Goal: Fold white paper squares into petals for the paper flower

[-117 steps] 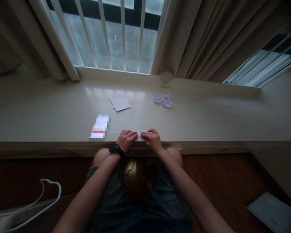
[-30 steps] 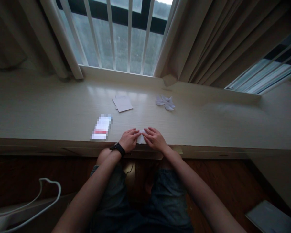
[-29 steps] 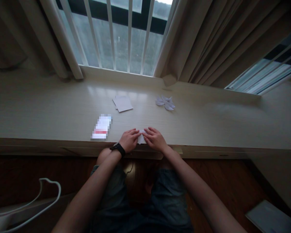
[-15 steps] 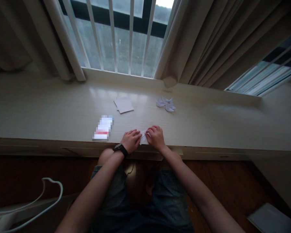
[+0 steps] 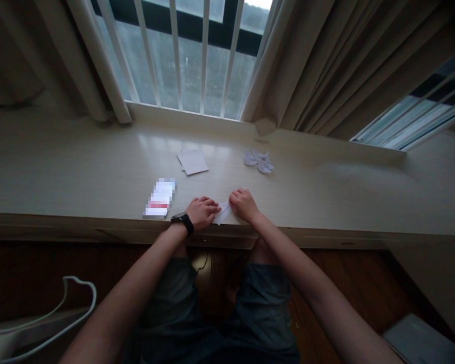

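A small folded sheet of white paper [image 5: 223,213] lies at the front edge of the pale sill, between my two hands. My left hand [image 5: 201,213], with a black watch on its wrist, presses the paper's left side with its fingertips. On the right side, my right hand [image 5: 243,205] pinches the paper's corner between thumb and curled fingers. Part of the paper is hidden under the fingers. Farther back are a short stack of square white paper sheets [image 5: 193,162] and a cluster of folded white paper pieces [image 5: 258,161].
A phone-like bright rectangle [image 5: 160,198], blurred out, lies left of my left hand. Beige curtains [image 5: 311,65] hang behind the sill [image 5: 345,194], beside a barred window. A white curved frame [image 5: 93,298] stands at lower left, and a flat grey object [image 5: 424,338] is at lower right.
My hands have moved slightly apart, the left one leftward, and more of the folded paper shows between them. My right hand's fingers have curled in more tightly.
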`<state>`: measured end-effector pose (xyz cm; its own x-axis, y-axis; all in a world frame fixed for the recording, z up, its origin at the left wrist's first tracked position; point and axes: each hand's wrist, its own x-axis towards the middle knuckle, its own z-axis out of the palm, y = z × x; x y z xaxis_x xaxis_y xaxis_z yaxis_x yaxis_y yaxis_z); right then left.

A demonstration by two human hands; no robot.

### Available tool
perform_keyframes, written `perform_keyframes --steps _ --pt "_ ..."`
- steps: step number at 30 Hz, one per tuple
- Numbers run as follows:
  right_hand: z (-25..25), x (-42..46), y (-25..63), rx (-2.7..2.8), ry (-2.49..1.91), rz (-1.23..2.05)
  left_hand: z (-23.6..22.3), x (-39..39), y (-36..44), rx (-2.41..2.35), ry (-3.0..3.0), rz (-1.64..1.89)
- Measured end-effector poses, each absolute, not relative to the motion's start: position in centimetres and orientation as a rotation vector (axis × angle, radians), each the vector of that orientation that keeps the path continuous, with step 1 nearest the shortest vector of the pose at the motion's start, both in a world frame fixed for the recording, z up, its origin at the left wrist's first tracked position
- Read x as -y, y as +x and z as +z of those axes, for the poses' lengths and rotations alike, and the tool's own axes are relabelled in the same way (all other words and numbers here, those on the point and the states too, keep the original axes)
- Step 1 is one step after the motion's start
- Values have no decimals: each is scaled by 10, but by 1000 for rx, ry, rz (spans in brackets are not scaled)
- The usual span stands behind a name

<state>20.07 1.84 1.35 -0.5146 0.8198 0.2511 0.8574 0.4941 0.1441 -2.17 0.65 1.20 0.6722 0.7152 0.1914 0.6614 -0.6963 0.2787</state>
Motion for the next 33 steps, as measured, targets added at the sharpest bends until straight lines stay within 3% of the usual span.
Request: perform_keyframes --steps 33 --pt "8 25 175 2624 -1176 -188 -1 10 -26 -1242 2683 511"
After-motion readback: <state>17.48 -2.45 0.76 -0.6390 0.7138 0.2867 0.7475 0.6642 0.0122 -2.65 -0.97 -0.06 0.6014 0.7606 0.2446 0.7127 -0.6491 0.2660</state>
